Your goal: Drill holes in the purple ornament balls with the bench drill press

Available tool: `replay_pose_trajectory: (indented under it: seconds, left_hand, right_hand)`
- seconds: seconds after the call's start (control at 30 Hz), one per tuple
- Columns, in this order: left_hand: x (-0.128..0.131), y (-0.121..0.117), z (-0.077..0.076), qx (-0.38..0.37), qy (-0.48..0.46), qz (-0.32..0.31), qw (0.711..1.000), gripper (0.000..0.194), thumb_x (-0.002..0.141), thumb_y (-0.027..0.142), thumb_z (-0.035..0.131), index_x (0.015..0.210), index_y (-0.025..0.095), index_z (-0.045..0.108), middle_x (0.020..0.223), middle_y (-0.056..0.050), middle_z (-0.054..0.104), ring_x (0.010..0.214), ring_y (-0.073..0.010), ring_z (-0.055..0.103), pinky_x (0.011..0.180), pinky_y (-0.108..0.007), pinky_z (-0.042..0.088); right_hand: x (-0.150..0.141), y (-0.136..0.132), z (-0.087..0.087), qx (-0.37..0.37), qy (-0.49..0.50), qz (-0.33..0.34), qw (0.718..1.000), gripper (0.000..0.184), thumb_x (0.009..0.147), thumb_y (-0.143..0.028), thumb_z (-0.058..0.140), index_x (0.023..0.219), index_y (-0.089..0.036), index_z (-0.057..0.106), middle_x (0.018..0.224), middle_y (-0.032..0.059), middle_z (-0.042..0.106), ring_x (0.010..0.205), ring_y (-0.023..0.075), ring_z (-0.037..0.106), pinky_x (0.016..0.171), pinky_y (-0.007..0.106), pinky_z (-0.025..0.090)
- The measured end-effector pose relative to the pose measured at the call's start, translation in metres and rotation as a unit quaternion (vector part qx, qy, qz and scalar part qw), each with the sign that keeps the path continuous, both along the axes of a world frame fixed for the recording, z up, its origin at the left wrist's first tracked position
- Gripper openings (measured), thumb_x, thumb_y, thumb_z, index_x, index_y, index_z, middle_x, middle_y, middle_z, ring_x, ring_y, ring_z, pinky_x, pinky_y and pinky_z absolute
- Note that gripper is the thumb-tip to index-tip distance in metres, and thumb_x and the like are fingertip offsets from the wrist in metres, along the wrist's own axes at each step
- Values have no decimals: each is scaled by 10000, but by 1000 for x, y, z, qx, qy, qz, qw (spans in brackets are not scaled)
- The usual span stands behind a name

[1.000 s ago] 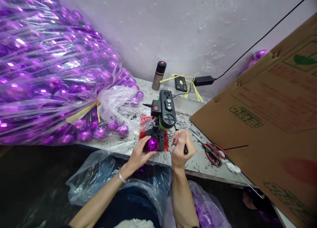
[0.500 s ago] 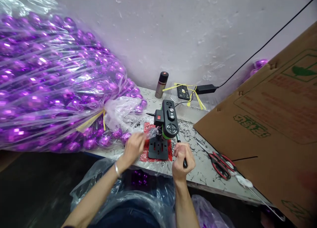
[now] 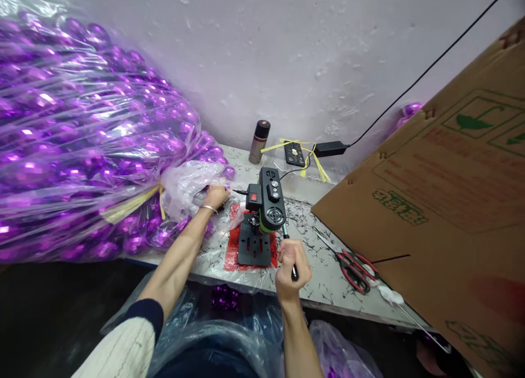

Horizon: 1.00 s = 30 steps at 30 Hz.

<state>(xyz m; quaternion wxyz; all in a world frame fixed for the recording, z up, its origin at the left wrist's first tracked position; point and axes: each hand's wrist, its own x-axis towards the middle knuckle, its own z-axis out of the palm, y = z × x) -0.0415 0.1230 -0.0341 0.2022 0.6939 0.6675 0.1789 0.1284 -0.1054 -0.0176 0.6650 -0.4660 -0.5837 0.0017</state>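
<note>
A small black bench press with a red switch stands on the worktop over a slotted black base plate. My right hand is wrapped round its black-gripped lever handle at the front right. To the left of the press, my left hand reaches in beside the crumpled neck of a clear plastic bag. Its fingers are bent together, and what they hold, if anything, is hidden. Under the base plate lies a red sheet. A small metal fitting shows under the press head.
A huge clear bag of shiny purple balls fills the left. Behind the press stand a bottle, a phone and a power adapter. Red-handled scissors lie beside a cardboard box. Small black bits litter the worktop.
My left hand has moved from beside the base plate, away from me and left, to the bag's neck. My right hand keeps its hold on the lever. The whole view has shifted slightly.
</note>
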Motion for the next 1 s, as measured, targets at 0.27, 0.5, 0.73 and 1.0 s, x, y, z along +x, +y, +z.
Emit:
replay_pose_trajectory:
  seconds: [0.27, 0.5, 0.73, 1.0]
  left_hand:
    - [-44, -115, -7, -35, -525, 64, 848, 551, 871, 500, 676, 1300, 179, 546, 1181, -120, 712, 921, -217, 727, 815, -373, 625]
    - [-11, -191, -35, -182, -651, 38, 736, 537, 850, 618, 704, 1177, 193, 661, 1063, -100, 766, 888, -230, 752, 754, -350, 655]
    - [18, -197, -61, -193, -599, 32, 777, 619, 812, 582, 744, 1296, 245, 555, 1231, -109, 710, 927, -252, 763, 773, -407, 657]
    - [28, -178, -73, 51, -322, -32, 945, 544, 740, 422, 827, 1199, 213, 622, 1179, -102, 621, 1201, -305, 636, 1065, -490, 518]
  right_hand:
    - [-4, 4, 10, 1, 38, -4, 999, 351, 1014, -161, 460, 667, -211, 481, 649, -15, 518, 607, 120, 519, 575, 287, 390]
    - [-6, 9, 33, -22, 54, -20, 998, 414, 1037, -260, 462, 625, -224, 437, 606, -29, 455, 590, 116, 485, 578, 290, 382]
    - [-2, 10, 38, -35, 32, -14, 999, 410, 1037, -270, 476, 634, -225, 412, 614, -40, 425, 596, 109, 451, 582, 290, 353]
    - [-2, 8, 32, -14, 29, 2, 999, 365, 1024, -202, 477, 660, -218, 450, 630, -41, 441, 602, 108, 468, 593, 285, 376]
